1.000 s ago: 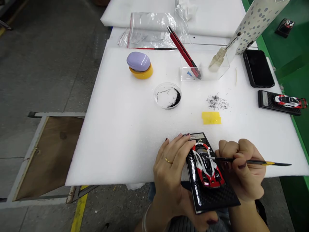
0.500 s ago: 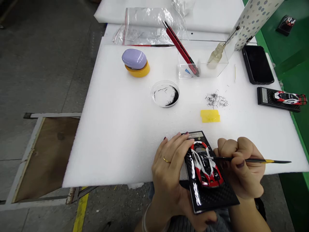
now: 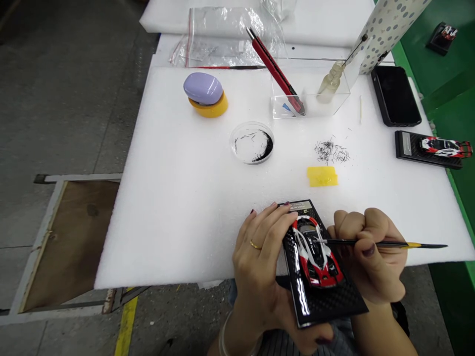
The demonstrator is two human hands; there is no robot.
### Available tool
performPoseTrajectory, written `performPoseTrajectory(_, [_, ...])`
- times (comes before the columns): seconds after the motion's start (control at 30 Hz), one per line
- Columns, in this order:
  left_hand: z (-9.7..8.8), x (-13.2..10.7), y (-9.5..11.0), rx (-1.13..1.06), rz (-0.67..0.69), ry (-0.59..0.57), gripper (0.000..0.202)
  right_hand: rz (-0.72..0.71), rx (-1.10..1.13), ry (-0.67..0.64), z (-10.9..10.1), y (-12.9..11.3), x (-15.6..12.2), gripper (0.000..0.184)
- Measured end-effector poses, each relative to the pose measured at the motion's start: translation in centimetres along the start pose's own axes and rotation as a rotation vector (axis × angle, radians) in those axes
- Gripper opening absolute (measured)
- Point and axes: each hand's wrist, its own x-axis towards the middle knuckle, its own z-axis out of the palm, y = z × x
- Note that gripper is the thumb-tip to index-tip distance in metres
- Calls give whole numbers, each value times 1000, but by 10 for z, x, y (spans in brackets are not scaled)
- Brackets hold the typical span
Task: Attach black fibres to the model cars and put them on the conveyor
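My left hand is wrapped round the black display base, which is tilted at the front edge of the white foam board. On the base sits a red, white and black model car. Pinched in my right hand is a thin paintbrush with a black and yellow handle. Its tip lies over the middle of the car; whether it touches is too small to tell. Beyond the base are a yellow tape piece, a pile of short black bristle-like bits and a clear round dish holding more such bits.
A clear box holds a red utility knife and a small bottle. A lilac oval case rests on a yellow tape roll. At right lie a phone and a second model car.
The view has shifted slightly, so the table things appear a little higher and further left. Both hands keep their hold, and the brush tip stays over the car.
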Motion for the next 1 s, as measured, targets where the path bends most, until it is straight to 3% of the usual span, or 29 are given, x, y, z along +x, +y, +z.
performPoseTrajectory(0.43, [-1, 0, 1, -13, -21, -19, 51, 1, 11, 4, 3, 0, 2, 14])
performPoseTrajectory(0.57, [-3, 0, 3, 7, 1, -26, 53, -17, 15, 57, -1, -9, 6, 14])
performPoseTrajectory(0.63, [1, 1, 8, 39, 41, -28, 70, -86, -91, 130, -9, -22, 4, 11])
performPoseTrajectory(0.7, [8, 2, 17, 99, 72, 7, 91, -118, -342, 182, -19, -40, -1, 17])
performPoseTrajectory(0.77, [19, 3, 27, 162, 81, 58, 100, -50, -638, 105, -29, -60, -7, 23])
performPoseTrajectory(0.83, [31, 3, 36, 205, 77, 104, 95, 72, -834, -61, -35, -75, -11, 12])
performPoseTrajectory(0.9, [42, 3, 42, 236, 90, 117, 86, 146, -927, -171, -37, -83, -11, 17])
performPoseTrajectory(1.0, [52, 0, 41, 282, 134, 110, 79, 185, -975, -158, -35, -82, -11, 26])
